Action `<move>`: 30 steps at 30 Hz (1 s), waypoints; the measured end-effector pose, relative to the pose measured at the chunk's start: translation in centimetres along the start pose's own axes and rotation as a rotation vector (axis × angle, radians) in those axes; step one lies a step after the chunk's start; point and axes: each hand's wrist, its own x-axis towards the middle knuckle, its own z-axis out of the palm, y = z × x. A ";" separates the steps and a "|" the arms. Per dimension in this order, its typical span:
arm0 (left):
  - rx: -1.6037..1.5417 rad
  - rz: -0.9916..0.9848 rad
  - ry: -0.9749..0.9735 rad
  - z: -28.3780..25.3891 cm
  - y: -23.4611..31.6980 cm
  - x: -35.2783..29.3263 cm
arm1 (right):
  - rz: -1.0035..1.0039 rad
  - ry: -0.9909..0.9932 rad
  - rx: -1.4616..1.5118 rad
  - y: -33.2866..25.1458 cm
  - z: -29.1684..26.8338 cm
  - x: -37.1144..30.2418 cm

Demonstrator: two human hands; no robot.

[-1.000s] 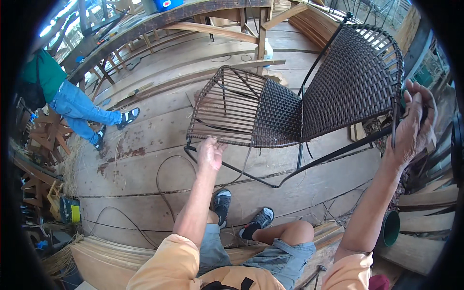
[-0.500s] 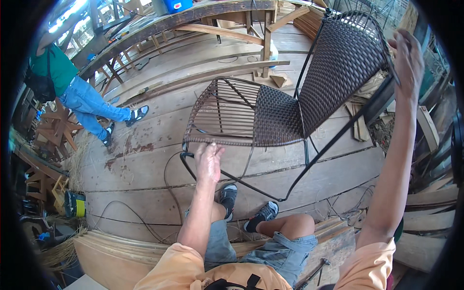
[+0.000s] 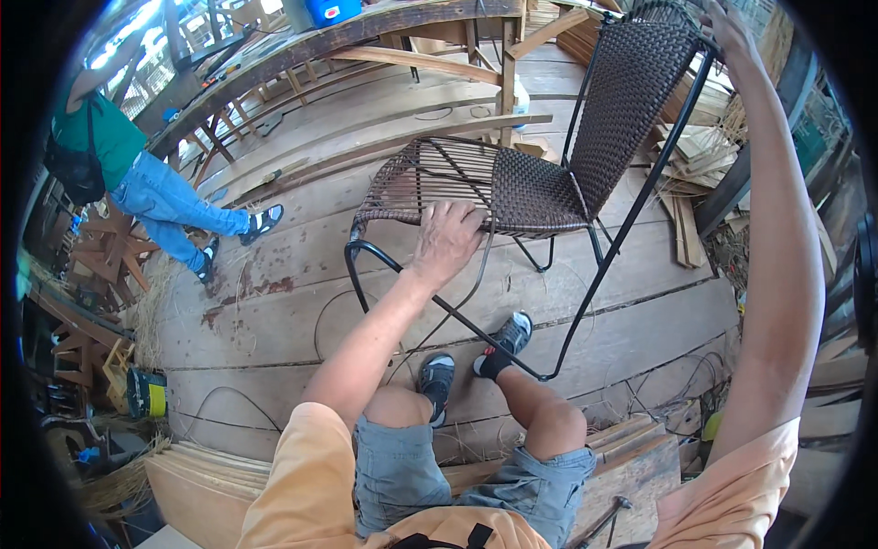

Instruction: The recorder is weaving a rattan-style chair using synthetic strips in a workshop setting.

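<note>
The left hand [image 3: 448, 242] has its fingers bent over the near edge of the seat, just beside the line where open strands meet close weave; with the palm hidden, how tightly they close cannot be told. A loose dark strand [image 3: 484, 274] hangs just beside the fingertips and trails toward the lower part of the frame. The right hand [image 3: 729, 32], at the top right, reaches the upper corner of the backrest [image 3: 631, 101]; whether its fingers grip there cannot be made out.

The chair [image 3: 544, 194] stands right of center, ahead of the person. Its seat runs left to right, open strands leftward and weave rightward, and the back rises toward the upper right. The left hand is nearer the unwoven section, which lies above and left of its fingers.

Beneath are the floor planks [image 3: 256, 329]. A table [image 3: 412, 22] crosses the top, bearing a blue container [image 3: 331, 11]; a co-worker in green [image 3: 114, 151] stands upper left.
</note>
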 end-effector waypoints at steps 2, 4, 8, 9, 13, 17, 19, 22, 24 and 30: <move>-0.010 0.008 0.020 0.4 -0.4 0.5 | 0.051 0.072 0.128 -2.4 0.7 -3.0; -0.016 0.015 0.040 0.2 -0.5 1.0 | -0.021 0.085 0.047 0.9 1.6 -4.5; -0.040 0.030 0.052 1.6 0.2 2.7 | -0.354 0.133 -0.365 10.7 2.2 -8.5; -0.029 -0.009 -0.018 1.1 -1.2 1.8 | -0.028 0.209 0.113 7.8 4.0 -15.4; -0.045 -0.008 -0.053 1.1 -1.2 2.9 | 0.244 0.067 0.066 10.2 4.4 -35.2; -0.034 -0.029 -0.060 0.8 -1.1 2.8 | 0.585 -0.190 0.391 7.8 7.3 -45.7; -0.024 -0.037 -0.045 1.1 -1.3 2.5 | 0.439 -0.204 0.333 5.9 8.6 -45.4; -0.046 -0.044 -0.031 1.7 -1.1 2.1 | 0.575 -0.240 0.593 5.3 12.3 -43.1; -0.045 -0.045 -0.027 1.6 -1.1 1.9 | 0.928 -0.451 0.829 2.6 12.0 -40.2; 0.025 -0.042 -0.156 0.3 -0.4 2.7 | 1.093 -0.458 1.332 2.0 12.9 -40.9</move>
